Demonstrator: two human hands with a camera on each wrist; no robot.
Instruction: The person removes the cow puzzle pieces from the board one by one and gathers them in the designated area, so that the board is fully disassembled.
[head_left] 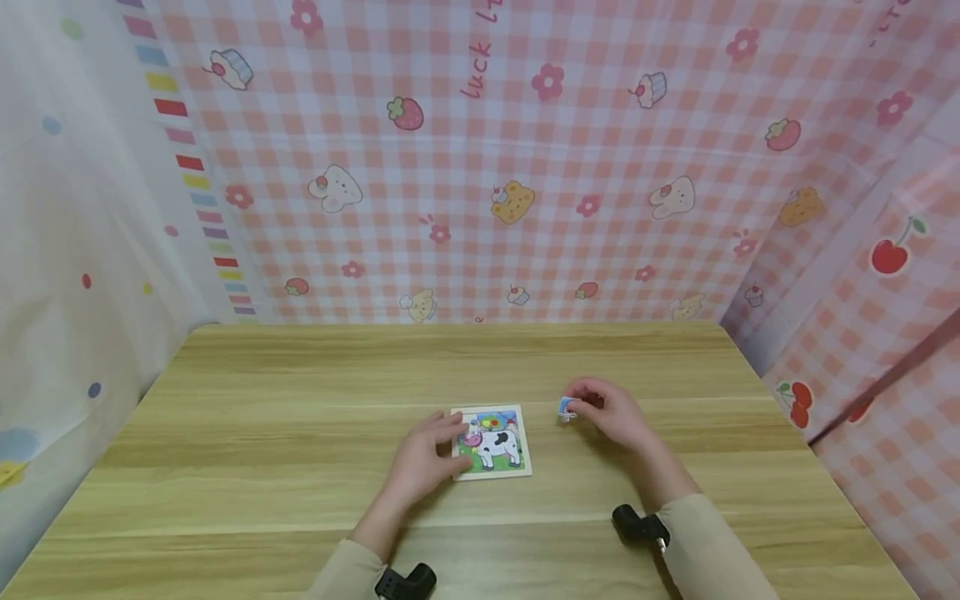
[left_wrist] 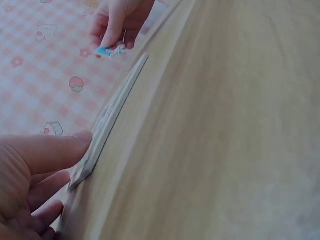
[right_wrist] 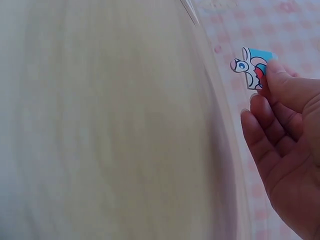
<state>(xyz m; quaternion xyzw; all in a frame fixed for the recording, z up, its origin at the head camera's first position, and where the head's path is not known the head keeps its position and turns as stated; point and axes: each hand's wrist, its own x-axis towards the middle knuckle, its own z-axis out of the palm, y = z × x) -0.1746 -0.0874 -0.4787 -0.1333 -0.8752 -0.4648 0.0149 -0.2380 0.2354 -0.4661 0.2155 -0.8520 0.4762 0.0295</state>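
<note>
A square jigsaw puzzle [head_left: 498, 450] with a pale border and a cow picture lies flat on the table; in the left wrist view the puzzle board [left_wrist: 112, 117] appears edge-on. Over its left side my left hand [head_left: 423, 458] rests with fingers and thumb spread, touching the board. Part of the upper left of the picture is hidden by those fingers. To the right of the board, my right hand [head_left: 611, 414] pinches a small puzzle piece [head_left: 566, 408] between thumb and fingers, off the table. Blue, white and red printing with an eye shows on the puzzle piece [right_wrist: 252, 69] in the right wrist view.
Both items are over a wood-grain table [head_left: 300, 375]. A pink checked curtain [head_left: 465, 150] hangs behind its far edge, with more cloth at either side. Black wrist cameras [head_left: 408, 581] are strapped to both forearms.
</note>
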